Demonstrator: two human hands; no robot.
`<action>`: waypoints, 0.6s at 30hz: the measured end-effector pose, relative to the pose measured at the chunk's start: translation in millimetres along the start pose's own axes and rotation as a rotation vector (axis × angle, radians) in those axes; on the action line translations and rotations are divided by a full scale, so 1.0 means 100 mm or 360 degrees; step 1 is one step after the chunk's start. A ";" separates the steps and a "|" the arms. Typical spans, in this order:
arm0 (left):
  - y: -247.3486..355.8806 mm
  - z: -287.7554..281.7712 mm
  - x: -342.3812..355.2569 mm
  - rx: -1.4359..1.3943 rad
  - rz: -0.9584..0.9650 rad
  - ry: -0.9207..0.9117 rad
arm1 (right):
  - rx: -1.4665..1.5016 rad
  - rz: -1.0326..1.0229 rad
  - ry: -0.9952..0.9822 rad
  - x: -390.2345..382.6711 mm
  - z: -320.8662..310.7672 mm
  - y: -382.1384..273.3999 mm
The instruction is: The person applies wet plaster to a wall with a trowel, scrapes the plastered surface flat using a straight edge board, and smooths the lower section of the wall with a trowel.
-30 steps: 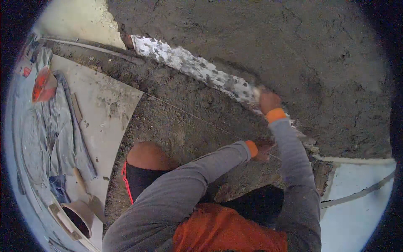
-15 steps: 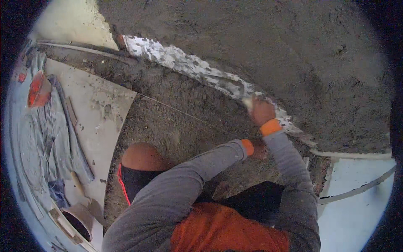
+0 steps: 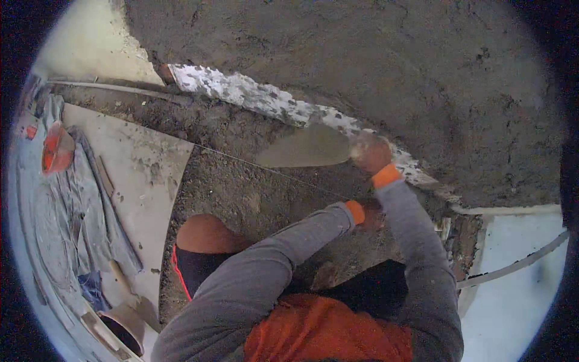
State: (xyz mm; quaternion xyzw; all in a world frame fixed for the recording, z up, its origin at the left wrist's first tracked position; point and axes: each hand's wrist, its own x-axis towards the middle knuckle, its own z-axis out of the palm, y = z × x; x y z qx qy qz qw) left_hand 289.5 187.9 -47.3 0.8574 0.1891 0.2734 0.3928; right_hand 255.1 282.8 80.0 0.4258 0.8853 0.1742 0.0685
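Observation:
My right hand (image 3: 372, 153) is closed round the handle of a trowel (image 3: 309, 148). The trowel's broad, pointed grey blade reaches left across the dirt ground (image 3: 247, 193), along the lower edge of a white, mortar-spotted strip (image 3: 238, 92). Above that strip spreads a rough coat of grey mortar (image 3: 386, 60). My left hand (image 3: 373, 217) is low over the dirt, below the right one and beyond the orange cuff. It looks dark and blurred, so its fingers cannot be made out. A thin string (image 3: 232, 158) runs over the dirt toward it.
To the left lies a pale board (image 3: 148, 187) with mortar stains. Crumpled plastic sheeting (image 3: 78, 211), a red bowl-shaped thing (image 3: 58, 149), a wooden-handled tool (image 3: 120, 277) and a bucket (image 3: 123, 326) stand around it. At right, a grey strip (image 3: 512, 267) crosses a pale blue surface (image 3: 512, 308).
The trowel's blade, hardly visible against the white strip before, now shows broad side on, over the dirt to the left of my right hand. My left hand stays about where it was.

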 end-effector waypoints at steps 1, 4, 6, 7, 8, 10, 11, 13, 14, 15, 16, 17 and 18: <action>0.10 0.04 -0.06 0.0118 -0.0125 0.0169 | 0.0024 0.0022 -0.0101 -0.03 0.03 0.08; 0.11 -0.09 -0.05 0.0165 -0.0252 0.0125 | -0.0190 0.0267 -0.0617 0.01 0.05 0.24; 0.06 -0.10 -0.01 0.0047 -0.0262 -0.0105 | -0.0069 0.0153 -0.0545 -0.07 0.06 0.15; 0.02 -0.10 -0.03 0.0026 -0.0253 -0.0092 | 0.0073 0.0051 -0.0531 -0.13 0.06 0.10; 0.01 -0.11 -0.04 0.0007 -0.0243 -0.0090 | -0.0003 -0.0027 -0.0175 -0.11 0.08 -0.02; 0.03 -0.14 -0.03 -0.0027 -0.0221 -0.0104 | -0.0121 -0.0150 0.0138 -0.15 0.03 0.03; 0.06 -0.16 -0.04 -0.0036 -0.0216 -0.0104 | -0.0222 -0.0292 0.0394 -0.15 0.02 0.08; 0.13 -0.22 -0.07 -0.0070 -0.0242 -0.0139 | -0.0233 -0.0015 -0.0217 -0.06 0.00 0.28; 0.16 -0.27 -0.09 -0.0197 -0.0293 -0.0219 | -0.0209 0.0111 -0.0529 -0.03 0.03 0.29; 0.19 -0.31 -0.12 -0.0135 -0.0274 -0.0174 | -0.0205 0.0238 -0.0840 0.00 0.07 0.31; 0.20 -0.35 -0.14 -0.0178 -0.0296 -0.0181 | -0.0091 0.0372 -0.0612 -0.08 0.13 0.22; 0.24 -0.31 -0.16 -0.0316 -0.0136 -0.0059 | -0.0005 0.0537 -0.0508 -0.17 0.17 0.19; 0.27 -0.27 -0.15 -0.0331 -0.0133 -0.0071 | -0.0165 0.0253 -0.0395 -0.21 0.20 0.17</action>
